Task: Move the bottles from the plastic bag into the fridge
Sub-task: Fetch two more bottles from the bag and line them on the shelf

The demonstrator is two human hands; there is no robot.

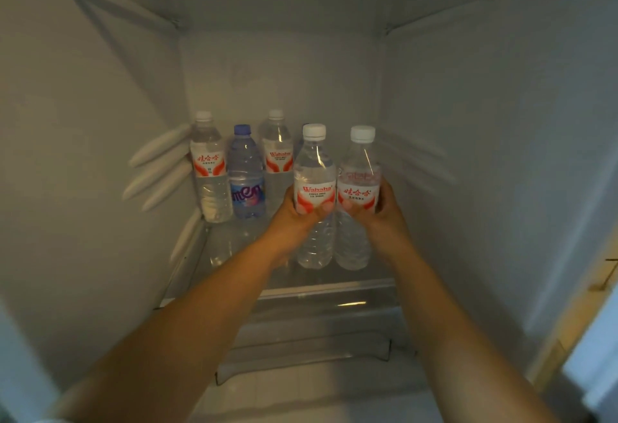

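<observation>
both forearms reach into the open fridge, over its glass shelf. left hand grips a clear bottle by its red label; right hand grips a second clear bottle just beside it, both upright near the shelf. three more stand at the back: a white-capped bottle, a blue bottle, another white-capped one.

Head view — close, forward and down into the fridge interior
</observation>
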